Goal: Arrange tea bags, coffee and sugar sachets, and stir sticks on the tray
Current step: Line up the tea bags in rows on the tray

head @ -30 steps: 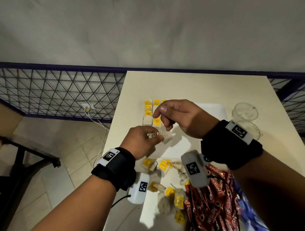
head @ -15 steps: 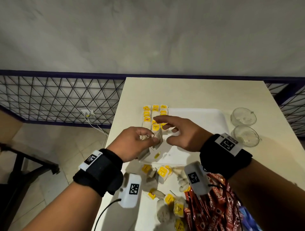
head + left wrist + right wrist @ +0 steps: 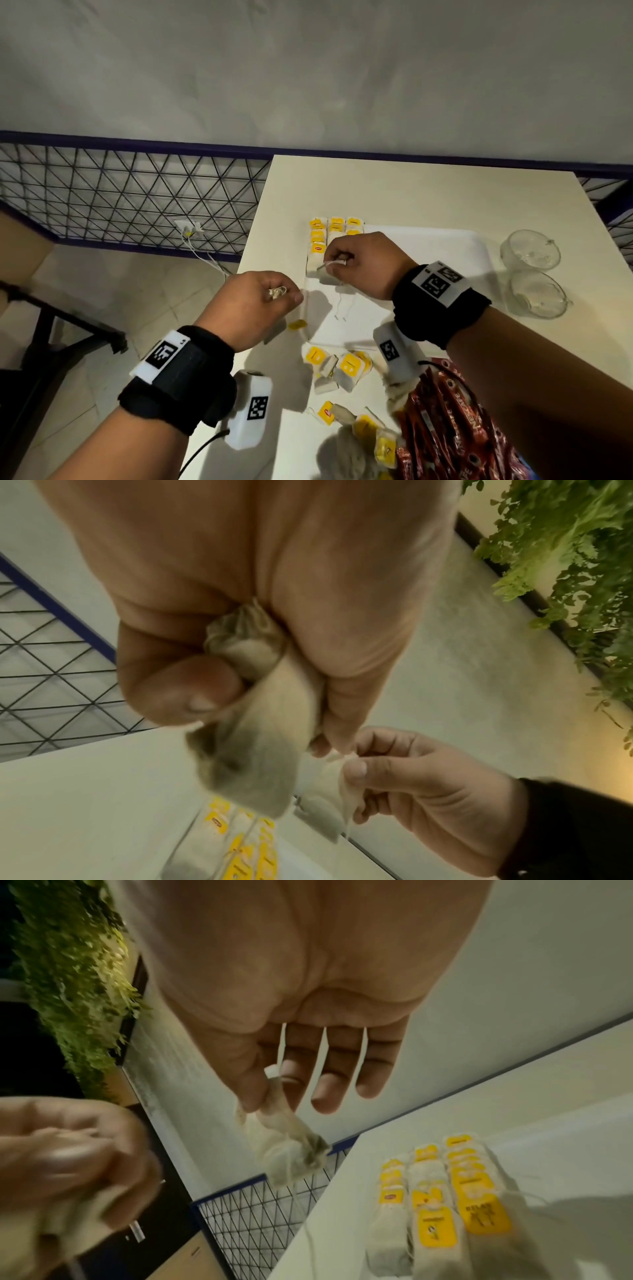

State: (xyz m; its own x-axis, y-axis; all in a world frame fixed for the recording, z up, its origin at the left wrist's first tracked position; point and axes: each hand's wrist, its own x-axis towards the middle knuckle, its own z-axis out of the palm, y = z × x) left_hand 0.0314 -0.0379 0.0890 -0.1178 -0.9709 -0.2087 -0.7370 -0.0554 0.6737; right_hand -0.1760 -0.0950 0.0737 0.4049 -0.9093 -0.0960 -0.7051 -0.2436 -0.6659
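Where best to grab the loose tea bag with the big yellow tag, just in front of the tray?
Likely a top-down pinch across the tea bag at its tagged upper end: it lies tag-up on the table, with another bag crowding its left.

Bare forearms, each wrapped at the wrist by a wide black fabric band. On the left wrist band [image 3: 178, 377] a white plate carries a square black-and-white coded marker; the right wrist band [image 3: 440, 301] bears a similar white plate printed with two such markers. Beneath each wrist hangs a white, rounded plastic camera housing, each with its own coded marker: the left housing [image 3: 251, 409] trails a thin black cable toward the forearm, and the right housing [image 3: 394, 353] has a black cable at its near end. The left hand [image 3: 251, 306] and right hand [image 3: 363, 262] are ungloved.
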